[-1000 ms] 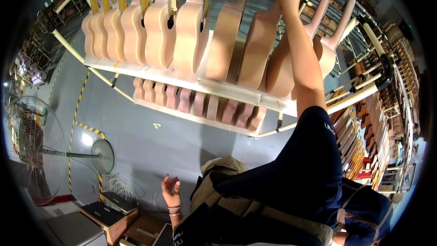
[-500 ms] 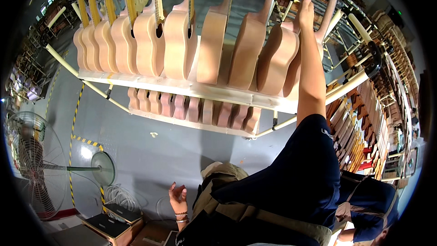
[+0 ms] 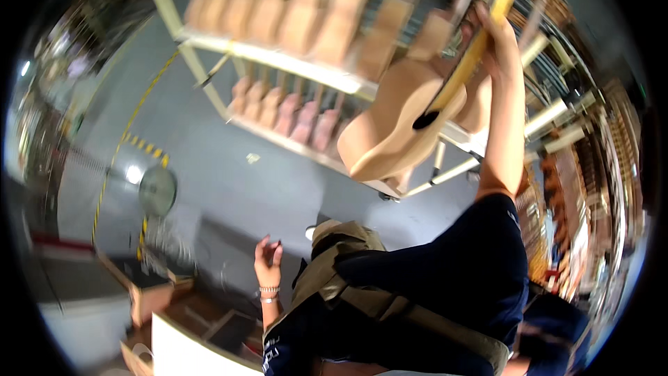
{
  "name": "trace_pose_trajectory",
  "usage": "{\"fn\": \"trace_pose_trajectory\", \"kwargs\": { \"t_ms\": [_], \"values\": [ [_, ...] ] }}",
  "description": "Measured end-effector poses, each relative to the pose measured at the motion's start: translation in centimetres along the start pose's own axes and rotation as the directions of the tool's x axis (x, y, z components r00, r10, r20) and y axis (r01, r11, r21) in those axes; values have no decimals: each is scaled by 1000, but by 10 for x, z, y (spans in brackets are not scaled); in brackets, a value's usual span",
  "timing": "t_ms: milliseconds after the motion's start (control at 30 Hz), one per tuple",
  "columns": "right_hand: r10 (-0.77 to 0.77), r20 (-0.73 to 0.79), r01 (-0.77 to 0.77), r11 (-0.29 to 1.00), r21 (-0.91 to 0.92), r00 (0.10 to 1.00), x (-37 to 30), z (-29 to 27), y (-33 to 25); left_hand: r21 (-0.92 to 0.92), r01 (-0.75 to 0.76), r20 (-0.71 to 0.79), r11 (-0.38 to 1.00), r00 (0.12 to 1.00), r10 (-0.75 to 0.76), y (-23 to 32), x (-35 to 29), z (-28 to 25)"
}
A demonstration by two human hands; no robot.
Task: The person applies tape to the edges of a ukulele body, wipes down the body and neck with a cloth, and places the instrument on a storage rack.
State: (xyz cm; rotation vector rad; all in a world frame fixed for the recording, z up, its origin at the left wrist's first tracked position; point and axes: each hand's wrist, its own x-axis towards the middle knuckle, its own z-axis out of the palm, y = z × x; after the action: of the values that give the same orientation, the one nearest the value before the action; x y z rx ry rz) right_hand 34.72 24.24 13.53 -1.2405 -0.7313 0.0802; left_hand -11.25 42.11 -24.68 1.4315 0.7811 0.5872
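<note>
Head view: R hand (image 3: 499,43) fingers wrapped round a guitar (image 3: 390,122) by the neck, upper right; its body's down-left, nr centre, long axis diagonal. L hand (image 3: 267,257) half-curled, empty, lower left, farther off.

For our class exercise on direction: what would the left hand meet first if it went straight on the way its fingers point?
Across the floor, the left hand would probably meet the rack's lower shelf or the guitars on it; depth is unclear, so it might pass above them.
</note>
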Motion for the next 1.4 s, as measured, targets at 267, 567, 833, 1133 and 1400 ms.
{"fn": "trace_pose_trajectory", "kwargs": {
  "t_ms": [267, 567, 833, 1133, 1400],
  "values": [
    [61, 577, -391, 793, 467, 814, -155, 225, 81, -261, -34, -446, 965, 890, -89, 15, -127, -81],
    [211, 957, -967, 120, -225, -197, -425, 439, 65, -199, -487, -973, 850, -6, -231, 33, -416, -118],
    [251, 304, -312, 9, -950, -919, -646, 470, 68, -337, -337, -594, 879, -649, -476, -10, -576, -2],
    [96, -450, 447, 416, -792, -888, -719, 502, 50, -173, 973, -882, 153, -222, 415, 2, -556, -185],
    [-138, 306, -269, 855, -443, -942, -735, 558, 49, 232, 908, -958, -350, 275, 78, -40, -570, -348]
  ]
}}
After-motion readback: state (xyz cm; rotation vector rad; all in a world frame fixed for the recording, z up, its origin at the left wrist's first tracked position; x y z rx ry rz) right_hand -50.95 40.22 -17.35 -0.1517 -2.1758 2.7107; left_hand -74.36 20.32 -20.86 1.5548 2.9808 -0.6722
